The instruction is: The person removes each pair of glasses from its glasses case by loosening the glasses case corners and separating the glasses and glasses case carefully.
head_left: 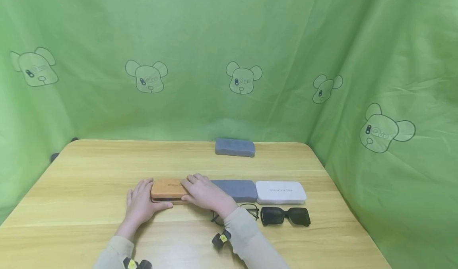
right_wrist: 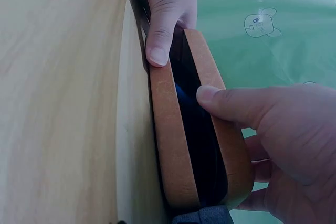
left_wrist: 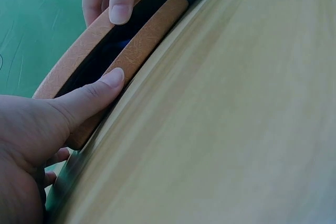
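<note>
At the left end of the row of cases, the fingers of both hands are clamped on the orange case (head_left: 164,190), whose lid (right_wrist: 203,59) stands ajar along the side facing the person. I'd say the lid wants an even, gentle lift, with the base (right_wrist: 173,140) kept pressed down and the thumbs clear of the gap in case the lid snaps back. The left hand (head_left: 140,206) grips the left end, its thumb lying on the base's front wall. The right hand (head_left: 208,194) pinches the lid, thumb at its front rim and fingers over the top. In each hand, thumb and fingers are only as far apart as the part between them demands. The gap shows dark, and I can't tell what lies inside.

Just beside it, partly behind the right forearm, sits a grey case (head_left: 237,190), then a white case (head_left: 281,197). In front of these lie thin-framed glasses (head_left: 257,210), half hidden by the right wrist, and black sunglasses (head_left: 273,215). A second grey case (head_left: 234,147) rests near the far edge of the wooden surface (head_left: 89,173), before a green curtain (head_left: 193,30).
</note>
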Demonstrator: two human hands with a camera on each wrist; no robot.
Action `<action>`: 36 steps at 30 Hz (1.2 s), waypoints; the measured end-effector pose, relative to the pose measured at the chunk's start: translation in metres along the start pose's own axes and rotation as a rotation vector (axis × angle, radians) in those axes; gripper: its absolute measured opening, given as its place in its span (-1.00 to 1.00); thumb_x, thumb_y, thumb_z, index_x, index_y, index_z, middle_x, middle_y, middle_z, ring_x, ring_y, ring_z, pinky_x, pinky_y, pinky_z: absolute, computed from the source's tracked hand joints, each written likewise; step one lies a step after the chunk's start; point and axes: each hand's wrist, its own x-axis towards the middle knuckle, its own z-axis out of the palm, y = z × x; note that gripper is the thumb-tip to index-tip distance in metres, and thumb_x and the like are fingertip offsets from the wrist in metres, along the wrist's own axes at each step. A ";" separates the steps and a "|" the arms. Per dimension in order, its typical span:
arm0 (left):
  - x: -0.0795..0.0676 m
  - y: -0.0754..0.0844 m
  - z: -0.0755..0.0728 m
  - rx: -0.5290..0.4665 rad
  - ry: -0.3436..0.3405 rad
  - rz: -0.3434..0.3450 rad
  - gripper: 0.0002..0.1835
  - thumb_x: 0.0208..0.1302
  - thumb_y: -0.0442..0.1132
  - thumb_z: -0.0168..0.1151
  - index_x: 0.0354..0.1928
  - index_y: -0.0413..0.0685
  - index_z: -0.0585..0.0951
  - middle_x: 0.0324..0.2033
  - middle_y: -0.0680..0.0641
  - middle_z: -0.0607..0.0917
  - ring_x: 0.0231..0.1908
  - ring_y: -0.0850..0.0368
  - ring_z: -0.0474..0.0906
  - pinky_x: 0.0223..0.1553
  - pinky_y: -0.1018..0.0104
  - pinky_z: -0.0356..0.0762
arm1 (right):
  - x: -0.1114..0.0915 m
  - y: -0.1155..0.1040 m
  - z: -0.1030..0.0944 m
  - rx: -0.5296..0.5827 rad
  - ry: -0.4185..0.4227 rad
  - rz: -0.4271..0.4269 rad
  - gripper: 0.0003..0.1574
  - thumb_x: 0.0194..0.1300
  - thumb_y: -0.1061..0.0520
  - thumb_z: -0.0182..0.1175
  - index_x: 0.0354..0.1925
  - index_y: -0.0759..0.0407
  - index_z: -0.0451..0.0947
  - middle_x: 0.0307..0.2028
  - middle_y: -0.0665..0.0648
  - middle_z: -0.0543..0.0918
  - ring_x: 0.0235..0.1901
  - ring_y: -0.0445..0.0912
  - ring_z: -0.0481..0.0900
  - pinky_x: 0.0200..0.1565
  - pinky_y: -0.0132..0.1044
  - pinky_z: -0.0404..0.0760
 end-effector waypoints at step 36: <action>-0.002 0.001 0.000 -0.008 0.020 0.030 0.15 -0.18 0.31 0.46 0.36 -0.30 0.29 0.42 -0.37 0.20 0.45 -0.41 -0.09 0.38 -0.46 -0.44 | 0.000 0.008 -0.002 0.146 -0.080 0.026 -0.34 0.54 -0.19 -0.20 0.40 0.11 0.28 0.33 0.22 0.45 0.34 0.07 0.39 0.44 -0.11 0.30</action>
